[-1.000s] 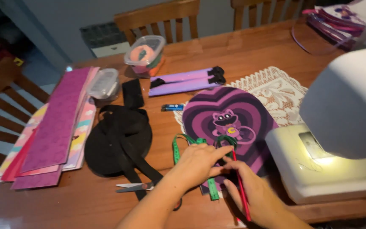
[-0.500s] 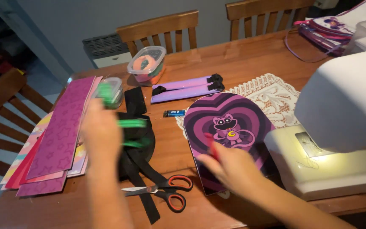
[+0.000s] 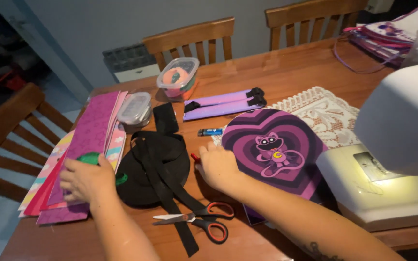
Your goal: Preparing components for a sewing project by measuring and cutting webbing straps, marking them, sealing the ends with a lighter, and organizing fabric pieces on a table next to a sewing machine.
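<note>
My left hand [image 3: 87, 181] rests on the stack of pink and purple fabric strips [image 3: 81, 145] at the table's left, closed on a bunched green tape measure [image 3: 93, 158]. My right hand [image 3: 217, 166] lies at the left edge of a purple heart-patterned fabric panel with a cartoon cat [image 3: 272, 150]; a red pen tip [image 3: 195, 156] sticks out from under its fingers. Between both hands lies a black round piece with black webbing straps [image 3: 158, 166]. Red-and-black scissors [image 3: 201, 220] lie just in front of my right forearm.
A white sewing machine [image 3: 393, 159] with its lamp lit fills the right side. A lace doily [image 3: 322, 113], two purple straps [image 3: 223, 102], a small blue lighter [image 3: 210, 131], two plastic tubs [image 3: 177, 77], wooden chairs and bags at the far right surround the wooden table [image 3: 286, 67].
My left hand carried the green tape measure from the heart panel leftward and set it down onto the fabric strips. My right hand with the red pen stayed by the panel's left edge.
</note>
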